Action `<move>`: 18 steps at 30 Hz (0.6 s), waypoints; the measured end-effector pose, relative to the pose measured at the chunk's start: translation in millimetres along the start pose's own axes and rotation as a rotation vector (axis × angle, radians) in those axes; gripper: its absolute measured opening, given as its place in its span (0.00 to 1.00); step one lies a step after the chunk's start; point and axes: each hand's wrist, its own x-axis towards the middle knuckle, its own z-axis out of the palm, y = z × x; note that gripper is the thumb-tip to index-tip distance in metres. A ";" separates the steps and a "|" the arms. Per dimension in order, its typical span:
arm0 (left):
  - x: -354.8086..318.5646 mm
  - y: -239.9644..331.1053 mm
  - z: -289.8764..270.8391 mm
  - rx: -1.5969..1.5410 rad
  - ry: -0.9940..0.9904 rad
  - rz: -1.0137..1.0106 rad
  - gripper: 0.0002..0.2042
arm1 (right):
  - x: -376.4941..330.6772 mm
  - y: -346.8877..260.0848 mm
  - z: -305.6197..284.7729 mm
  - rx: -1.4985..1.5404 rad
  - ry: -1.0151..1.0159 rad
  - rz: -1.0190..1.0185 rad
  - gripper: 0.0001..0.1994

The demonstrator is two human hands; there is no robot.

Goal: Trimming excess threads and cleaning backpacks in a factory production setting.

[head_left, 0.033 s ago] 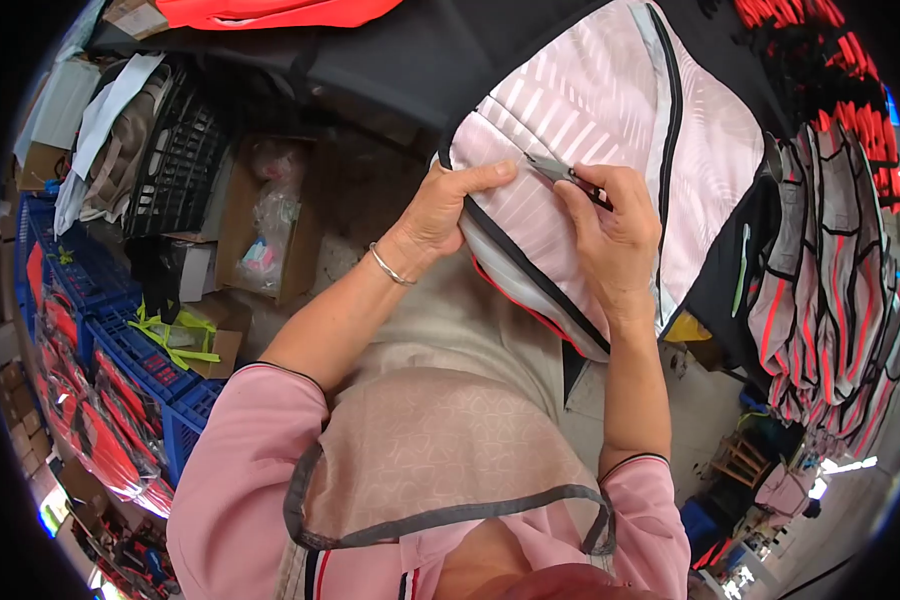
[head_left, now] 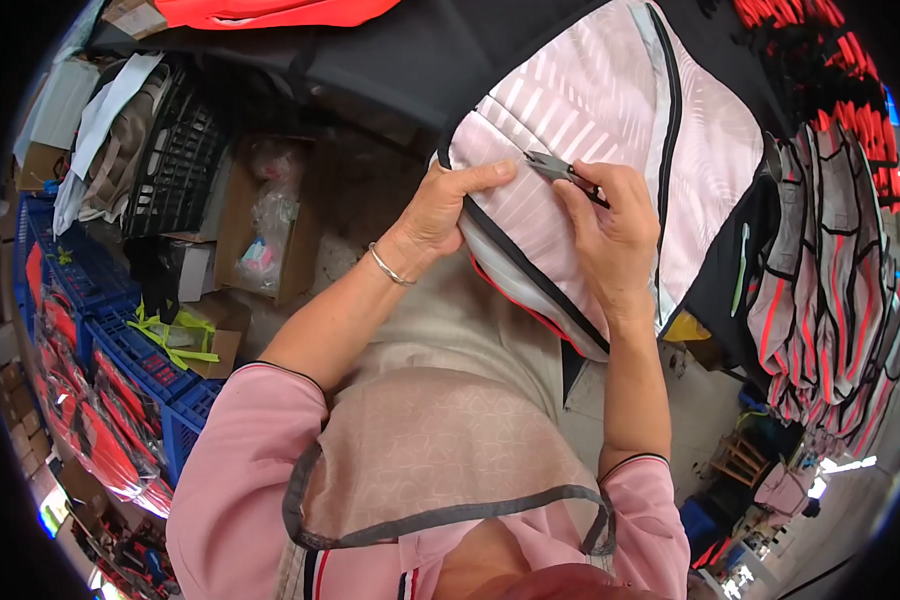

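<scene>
Right fingers (head_left: 618, 186) of the person close around the dark handles of a pair of snips (head_left: 550, 167), the thumb pressing from one side; whether the blades are fully parted we cannot tell. Left fingers (head_left: 487, 177) are pinched on the near-left edge of a pink patterned piece (head_left: 710, 120), thumb on top and the rest mostly hidden beneath. The piece, our main subject, spreads under the right fingers and out beyond them, up and to the right. We judge that the left pinch steadies the cloth beside the blade tips, which point toward the left thumb, and that the snips are gripped well back so that the tips remain visible.

Just right of the right fingers a black strip (head_left: 674, 100) runs along the piece. Below the left fingers, toward the body, lies a brown apron (head_left: 440, 440). Farther, beyond the left fingers, we see a dark cloth surface (head_left: 400, 60); to their left, an open cardboard box (head_left: 235, 235) holding plastic bags, then a black basket (head_left: 175, 150) and blue crates (head_left: 105, 290). Well right of the right fingers hang grey pieces with red stripes (head_left: 832, 260). Farthest above the left fingers lies a red cloth (head_left: 270, 12).

Compared with the earlier frame, we find both grips and the piece unchanged; at most the snips shift very slightly.
</scene>
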 end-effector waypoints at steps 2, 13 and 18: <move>0.1 -1.5 -2.1 0.003 0.006 -0.005 0.20 | 2.6 2.5 0.9 -0.077 -0.013 -0.049 0.09; 1.8 -4.4 -4.2 -0.027 0.006 0.001 0.19 | 1.3 6.3 -1.0 -0.094 -0.046 -0.029 0.10; 1.1 -5.5 -3.9 -0.041 0.015 0.005 0.19 | 0.4 10.6 0.5 -0.150 -0.026 -0.100 0.10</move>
